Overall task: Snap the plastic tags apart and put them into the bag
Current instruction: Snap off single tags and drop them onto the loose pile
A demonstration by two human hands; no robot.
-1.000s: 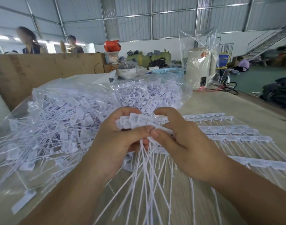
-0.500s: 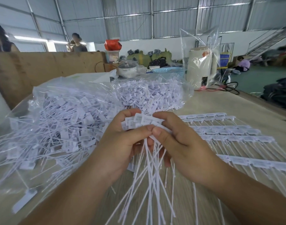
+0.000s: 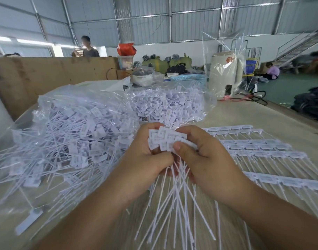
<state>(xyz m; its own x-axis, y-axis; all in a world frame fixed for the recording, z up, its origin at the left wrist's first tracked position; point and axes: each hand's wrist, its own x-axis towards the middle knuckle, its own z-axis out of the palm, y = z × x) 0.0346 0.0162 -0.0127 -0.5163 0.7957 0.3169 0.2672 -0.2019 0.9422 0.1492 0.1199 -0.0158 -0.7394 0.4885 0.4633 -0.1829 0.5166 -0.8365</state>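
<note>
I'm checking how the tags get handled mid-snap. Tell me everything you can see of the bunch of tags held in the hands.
The bunch of tags is white plastic: small flat rectangular heads with faint print, fanned and overlapping at the top, each with a thin straight tail splaying down toward the table. The left hand grips it from the left, and the right hand pinches the heads, thumb on top. It is held above the table, in front of the filled clear bag.

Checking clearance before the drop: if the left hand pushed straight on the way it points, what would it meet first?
Probably the nearer clear bag of loose tags just beyond the left hand and its held bunch of tags; depth is unclear.
</note>
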